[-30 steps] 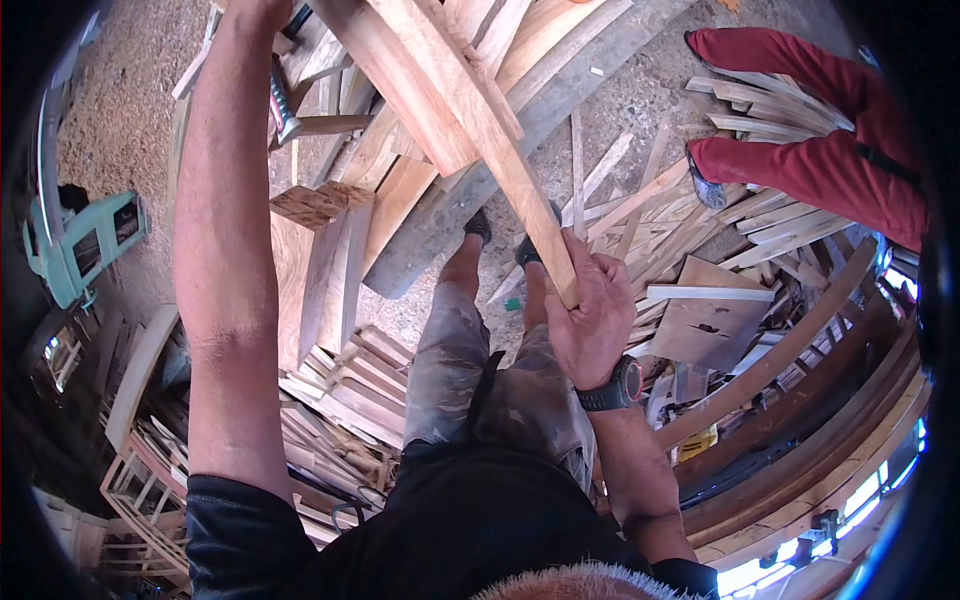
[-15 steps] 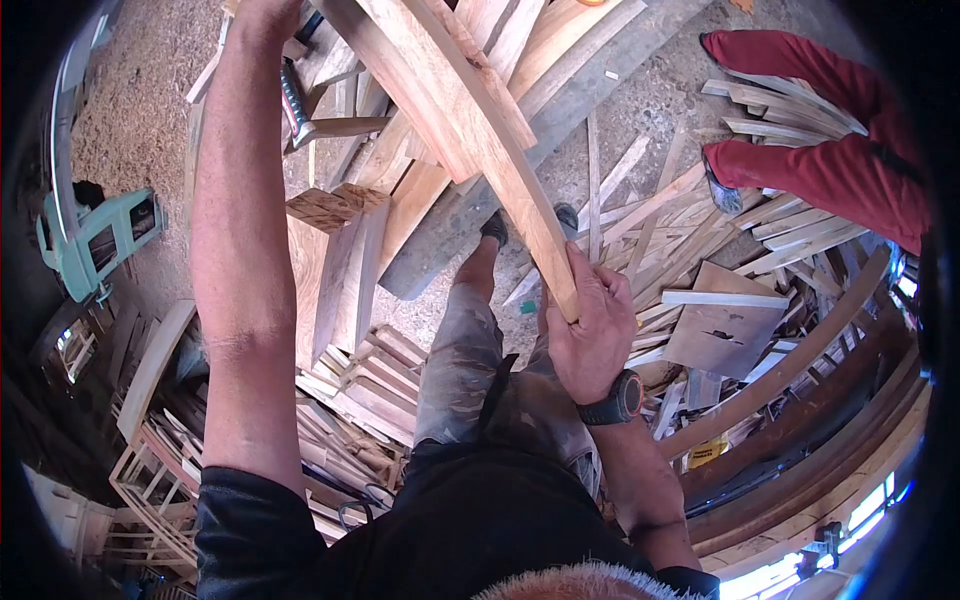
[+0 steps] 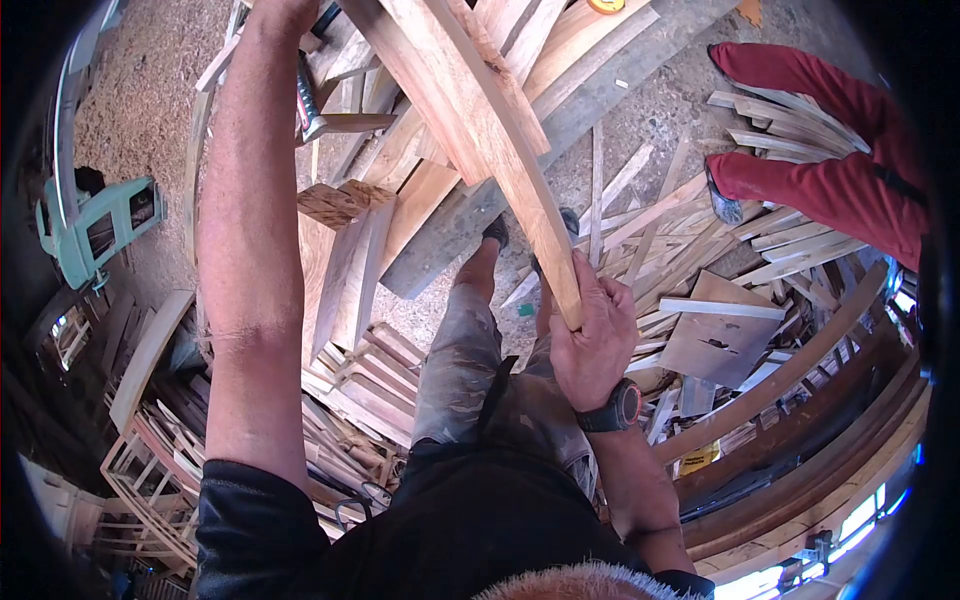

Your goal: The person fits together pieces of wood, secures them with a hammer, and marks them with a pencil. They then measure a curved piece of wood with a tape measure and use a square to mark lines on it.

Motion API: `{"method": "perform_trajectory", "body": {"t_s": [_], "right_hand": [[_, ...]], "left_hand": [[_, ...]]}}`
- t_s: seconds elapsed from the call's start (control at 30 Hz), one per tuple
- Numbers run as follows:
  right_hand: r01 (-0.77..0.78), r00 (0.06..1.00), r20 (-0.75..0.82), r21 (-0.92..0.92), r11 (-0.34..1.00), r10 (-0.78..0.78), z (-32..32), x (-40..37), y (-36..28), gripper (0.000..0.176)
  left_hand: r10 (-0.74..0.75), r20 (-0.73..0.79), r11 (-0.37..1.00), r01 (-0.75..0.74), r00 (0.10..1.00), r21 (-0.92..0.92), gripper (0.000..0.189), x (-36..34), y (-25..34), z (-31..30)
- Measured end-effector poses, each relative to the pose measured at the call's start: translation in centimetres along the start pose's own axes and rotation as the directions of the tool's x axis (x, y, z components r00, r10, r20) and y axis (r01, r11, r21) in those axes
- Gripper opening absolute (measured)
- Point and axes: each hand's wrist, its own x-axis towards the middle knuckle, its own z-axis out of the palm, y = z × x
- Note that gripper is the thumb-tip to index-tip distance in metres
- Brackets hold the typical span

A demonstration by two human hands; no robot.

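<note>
My right hand (image 3: 597, 335), with a watch on its wrist, is wrapped round the near end of a long, slightly curved wooden board (image 3: 500, 145). The board slants up and left across the wood pile and leaves the view at the top. My left arm reaches forward, and only the back part of my left hand (image 3: 287, 14) shows at the top edge; its fingers are hidden. Just below that hand lies a hammer-like tool (image 3: 312, 122) with a dark grip. Under the held board are wider planks (image 3: 425, 85) and a thick wood block (image 3: 345, 203).
A person in red trousers (image 3: 820, 185) stands at the right among piled offcuts. A green machine stand (image 3: 105, 225) is at the left. Stacked strips (image 3: 375, 385) lie beside my legs, and a square wooden panel (image 3: 725, 330) rests on scraps to the right.
The view has shifted slightly, so most of the scene sits a little lower and to the right. My right hand keeps its grip on the board, which has hardly moved.
</note>
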Motion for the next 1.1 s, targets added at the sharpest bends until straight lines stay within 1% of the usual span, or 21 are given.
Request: {"method": "perform_trajectory", "body": {"t_s": [0.03, 0.13, 0.17, 0.2, 0.23, 0.27, 0.33, 0.37, 0.4, 0.43, 0.5, 0.63, 0.73, 0.8, 0.83, 0.9, 1.0, 1.1], "right_hand": [[0.008, 1.000, 0.005, 0.000, 1.000, -0.008, 0.1, 0.0, -0.2, 0.069], [0.040, 0.999, 0.018, -0.031, 0.999, -0.040, 0.3, -0.3, -0.9, 0.074], [-0.012, 1.000, 0.010, -0.006, 1.000, 0.012, 0.5, -0.5, -1.2, 0.068], [-0.063, 0.998, 0.001, 0.019, 0.998, 0.063, 0.6, -0.5, -1.3, 0.061], [-0.053, 0.999, 0.004, 0.014, 0.998, 0.053, 0.7, -0.5, -1.1, 0.061], [-0.027, 1.000, 0.005, 0.008, 1.000, 0.027, 0.8, -0.5, -0.9, 0.060], [0.002, 1.000, 0.007, 0.001, 1.000, -0.002, 0.7, -0.4, -0.9, 0.059], [-0.012, 1.000, 0.013, -0.009, 1.000, 0.013, 0.6, -0.3, -0.8, 0.059], [-0.027, 0.999, 0.017, -0.018, 0.999, 0.028, 0.5, -0.2, -0.8, 0.058], [-0.026, 1.000, 0.016, -0.020, 0.999, 0.026, 0.4, -0.2, -0.6, 0.058], [-0.008, 0.999, 0.032, -0.028, 1.000, 0.009, 0.2, -0.1, -0.1, 0.074], [-0.011, 1.000, 0.009, -0.044, 0.999, 0.012, 0.0, 0.2, 0.5, 0.074], [-0.023, 1.000, 0.021, -0.036, 0.999, 0.023, -0.2, 0.3, 0.5, 0.075], [-0.052, 0.998, 0.024, -0.065, 0.997, 0.053, -0.3, 0.2, 0.3, 0.075], [-0.053, 0.998, 0.023, -0.064, 0.997, 0.054, -0.3, 0.2, 0.4, 0.075], [-0.045, 0.999, 0.024, -0.045, 0.998, 0.046, -0.2, 0.2, 0.6, 0.076], [-0.049, 0.999, 0.013, -0.042, 0.998, 0.050, -0.2, 0.2, 0.6, 0.075], [-0.060, 0.998, 0.014, -0.035, 0.998, 0.061, -0.2, 0.2, 0.6, 0.075]], "left_hand": [[-0.002, -0.009, 1.000, 0.002, 1.000, 0.001, 0.037, -0.2, 0.4, 0.1], [0.175, -0.014, 0.983, -0.175, 0.984, -0.060, 0.039, -0.3, 1.2, 1.0], [0.173, -0.028, 0.983, -0.174, 0.985, -0.061, 0.039, -0.3, 1.3, 0.8], [0.138, 0.001, 0.990, -0.138, 0.990, 0.013, 0.040, -0.3, 1.4, 0.5], [0.099, 0.030, 0.991, -0.101, 0.995, 0.089, 0.040, -0.3, 1.6, 0.3], [0.169, 0.010, 0.983, -0.169, 0.986, 0.071, 0.040, -0.5, 1.6, 0.5], [0.146, 0.006, 0.986, -0.146, 0.989, 0.080, 0.040, -0.5, 1.6, 0.5], [0.125, 0.009, 0.988, -0.125, 0.992, 0.090, 0.040, -0.5, 1.5, 0.5], [0.134, -0.002, 0.990, -0.133, 0.991, 0.050, 0.040, -0.5, 1.4, 0.6], [0.135, -0.004, 0.990, -0.135, 0.991, 0.049, 0.040, -0.6, 1.5, 0.6], [0.132, -0.024, 0.989, -0.130, 0.991, 0.066, 0.041, -0.7, 1.8, 0.7], [0.162, -0.026, 0.985, -0.160, 0.986, 0.065, 0.043, -0.7, 1.4, 0.8], [0.146, -0.014, 0.989, -0.146, 0.989, 0.024, 0.044, -0.7, 1.2, 1.0], [0.115, -0.006, 0.993, -0.115, 0.993, 0.041, 0.043, -0.6, 1.2, 0.8], [0.116, -0.004, 0.992, -0.116, 0.993, 0.042, 0.043, -0.6, 1.2, 0.6], [0.068, 0.011, 0.994, -0.068, 0.998, 0.081, 0.042, -0.4, 1.0, 0.5], [0.092, 0.024, 0.995, -0.093, 0.995, 0.026, 0.042, -0.4, 0.9, 0.6], [0.129, 0.014, 0.991, -0.130, 0.992, 0.020, 0.042, -0.4, 1.0, 0.7]]}}
